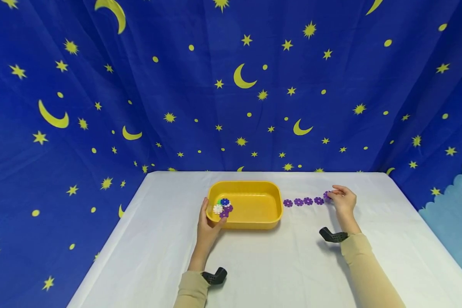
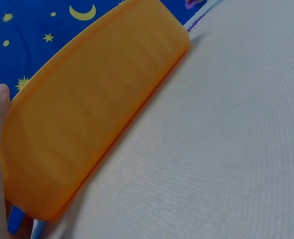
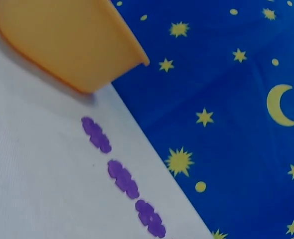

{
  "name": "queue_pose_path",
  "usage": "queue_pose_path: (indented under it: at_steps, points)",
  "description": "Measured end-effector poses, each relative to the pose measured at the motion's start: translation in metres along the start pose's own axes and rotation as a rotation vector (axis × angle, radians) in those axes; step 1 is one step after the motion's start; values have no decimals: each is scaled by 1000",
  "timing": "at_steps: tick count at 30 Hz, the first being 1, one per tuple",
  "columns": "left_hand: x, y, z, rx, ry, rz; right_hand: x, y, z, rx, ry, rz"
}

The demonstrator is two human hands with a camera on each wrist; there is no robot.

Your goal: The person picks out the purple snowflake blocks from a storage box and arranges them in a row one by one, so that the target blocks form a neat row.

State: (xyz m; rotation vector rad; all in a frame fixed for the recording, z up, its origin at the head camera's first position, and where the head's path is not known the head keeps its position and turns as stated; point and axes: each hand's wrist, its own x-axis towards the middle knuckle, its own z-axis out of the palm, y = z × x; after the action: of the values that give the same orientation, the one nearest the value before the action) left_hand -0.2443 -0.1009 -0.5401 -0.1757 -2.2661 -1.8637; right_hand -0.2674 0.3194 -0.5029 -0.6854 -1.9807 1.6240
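A yellow plastic bin point(image 1: 250, 225) sits on the white-covered table. My left hand point(image 1: 208, 231) grips its left end, thumb near the front rim and fingers round the side. Inside, at the left, lie several flower-shaped plastic discs: a white one point(image 1: 217, 209), a blue one point(image 1: 225, 202), purple ones point(image 1: 229, 208) and part of a green one. Right of the bin, several purple flower discs point(image 1: 298, 202) lie flat in a row. At the row's right end my right hand point(image 1: 344, 201) pinches another purple flower disc point(image 1: 327, 195). The right wrist view shows part of the row point(image 3: 123, 179).
White cloth point(image 1: 277, 265) covers the table, whose far edge meets a blue curtain point(image 1: 231, 107) with yellow stars and moons. A black wrist-worn device point(image 1: 215, 276) is on the left wrist, and another black device point(image 1: 333, 235) on the right. Light-blue fabric point(image 1: 454, 222) hangs at the right.
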Motion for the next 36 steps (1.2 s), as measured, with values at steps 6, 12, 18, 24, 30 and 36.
queue_pose_path:
  at_steps: [6, 12, 18, 24, 30, 36]
  points:
    - [1, -1, -1, -17, -15, 0, 2, 8, -3, -40, -4, -18]
    - [-9, 32, -7, 1, -47, -11, 4, 12, -4, -57, -19, -35]
    - [-10, 35, -8, 7, -45, -9, 5, 17, -5, -152, -2, -93]
    - [-2, 7, -4, -20, -24, -8, 6, 22, -4, -281, 31, -204]
    - [0, -2, -3, -11, -10, -8, 7, 28, -3, -280, 56, -222]
    - [-1, -1, -3, -8, -12, -16, 7, 31, -2, -200, 90, -203]
